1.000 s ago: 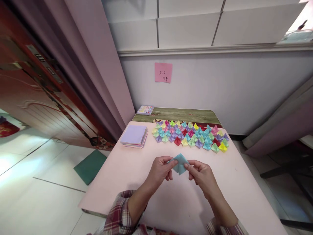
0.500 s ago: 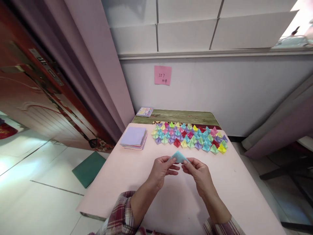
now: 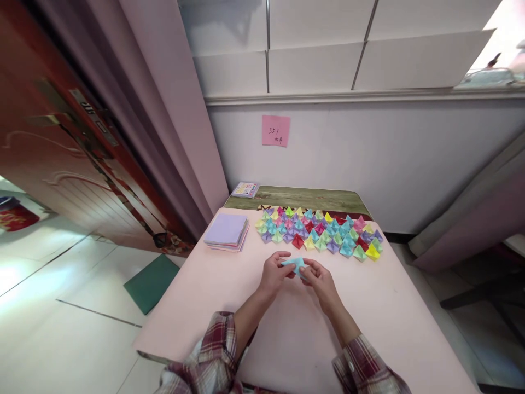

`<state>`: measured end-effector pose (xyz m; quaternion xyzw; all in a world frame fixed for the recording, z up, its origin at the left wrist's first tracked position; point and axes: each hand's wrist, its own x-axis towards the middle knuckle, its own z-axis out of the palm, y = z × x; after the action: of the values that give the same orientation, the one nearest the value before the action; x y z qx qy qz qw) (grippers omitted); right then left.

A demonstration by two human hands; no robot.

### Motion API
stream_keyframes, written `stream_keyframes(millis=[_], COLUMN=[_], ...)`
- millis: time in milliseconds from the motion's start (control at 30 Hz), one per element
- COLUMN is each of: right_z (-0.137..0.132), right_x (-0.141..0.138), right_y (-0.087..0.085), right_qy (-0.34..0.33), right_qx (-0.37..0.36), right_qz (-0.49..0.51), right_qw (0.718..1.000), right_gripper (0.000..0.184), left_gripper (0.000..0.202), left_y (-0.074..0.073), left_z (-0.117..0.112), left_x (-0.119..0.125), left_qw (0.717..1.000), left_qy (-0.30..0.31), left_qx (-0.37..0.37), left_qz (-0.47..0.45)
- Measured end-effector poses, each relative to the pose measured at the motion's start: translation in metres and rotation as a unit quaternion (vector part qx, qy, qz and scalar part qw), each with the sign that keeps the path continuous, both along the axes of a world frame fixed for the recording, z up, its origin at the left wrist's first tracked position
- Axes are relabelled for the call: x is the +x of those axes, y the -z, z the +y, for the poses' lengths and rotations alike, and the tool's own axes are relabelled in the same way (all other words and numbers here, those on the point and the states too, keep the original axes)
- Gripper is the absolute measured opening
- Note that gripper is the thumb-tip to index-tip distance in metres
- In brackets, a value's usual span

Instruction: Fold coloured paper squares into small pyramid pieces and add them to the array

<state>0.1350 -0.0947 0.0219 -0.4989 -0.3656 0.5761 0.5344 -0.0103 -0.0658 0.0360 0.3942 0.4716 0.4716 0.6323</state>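
Both of my hands pinch a small folded light-blue paper piece (image 3: 296, 266) just above the pink table (image 3: 381, 312). My left hand (image 3: 275, 273) grips its left side with curled fingers, and my right hand (image 3: 319, 279) grips its right side. Most of the paper is hidden between my fingers. Just beyond my hands lie rows of several folded paper shapes (image 3: 320, 232) in many colours. A stack of square paper sheets (image 3: 227, 231), lilac on top, sits to the far left of my hands.
A small colourful card pack (image 3: 245, 190) lies on the wooden table strip (image 3: 328, 197) by the wall. A pink sticky note (image 3: 275, 131) hangs on the wall. A green sheet (image 3: 151, 282) lies on the floor at left, beside a curtain (image 3: 172, 109).
My hands have moved away from me toward the rows of folded shapes and closed together. The blue paper has been pressed smaller and now shows much less between my fingers.
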Motion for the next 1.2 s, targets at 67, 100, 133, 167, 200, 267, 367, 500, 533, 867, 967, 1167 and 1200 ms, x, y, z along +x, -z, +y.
stream_keyframes(millis=[67,100,133,167,200,267,367,500,533,867,967,1167,1200], right_z=[0.001,0.002,0.003,0.005,0.006,0.009,0.01,0.007,0.006,-0.001,-0.002,-0.005,-0.005], right_x=[0.002,0.003,0.003,0.003,0.002,0.002,0.002,0.006,0.007,0.009,0.012,0.014,0.015], right_y=[0.005,0.009,0.013,0.018,0.023,0.032,0.042,0.046,0.047,0.043,0.04,0.042,0.042], right_qy=[-0.04,-0.047,-0.037,-0.025,-0.013,0.005,0.02,0.021,0.023,0.0,-0.005,-0.019,-0.018], right_qx=[-0.02,-0.025,-0.026,-0.025,-0.025,-0.021,-0.015,-0.007,-0.005,0.017,0.022,0.028,0.03], right_qz=[0.01,0.017,0.025,0.029,0.03,0.033,0.038,0.039,0.038,0.005,-0.013,-0.037,-0.038], right_qw=[0.999,0.998,0.999,0.999,0.999,0.999,0.999,0.999,0.999,1.0,1.0,0.999,0.999], right_gripper=[0.045,0.042,0.04,0.039,0.04,0.04,0.039,0.037,0.037,0.037,0.039,0.038,0.037], left_gripper=[0.05,0.05,0.051,0.051,0.05,0.044,0.039,0.036,0.036,0.042,0.04,0.047,0.048], left_y=[0.004,0.006,0.007,0.009,0.012,0.017,0.025,0.035,0.037,0.045,0.049,0.054,0.053], left_z=[0.001,0.0,-0.001,-0.002,-0.003,-0.006,-0.009,-0.008,-0.008,-0.013,-0.014,-0.02,-0.021], left_x=[-0.001,-0.001,0.0,0.001,0.002,0.005,0.01,0.013,0.014,0.008,0.011,0.017,0.017], left_qw=[0.998,0.997,0.997,0.998,0.998,0.997,0.992,0.992,0.992,0.996,0.998,0.999,0.999], left_qy=[0.045,0.057,0.059,0.054,0.049,0.059,0.099,0.104,0.103,0.069,0.033,-0.013,-0.024], left_qx=[0.022,0.022,0.016,0.004,-0.011,-0.042,-0.061,-0.028,-0.023,-0.026,-0.017,0.007,0.019], left_qz=[0.035,0.044,0.044,0.039,0.033,0.029,0.048,0.072,0.076,0.049,0.045,0.043,0.043])
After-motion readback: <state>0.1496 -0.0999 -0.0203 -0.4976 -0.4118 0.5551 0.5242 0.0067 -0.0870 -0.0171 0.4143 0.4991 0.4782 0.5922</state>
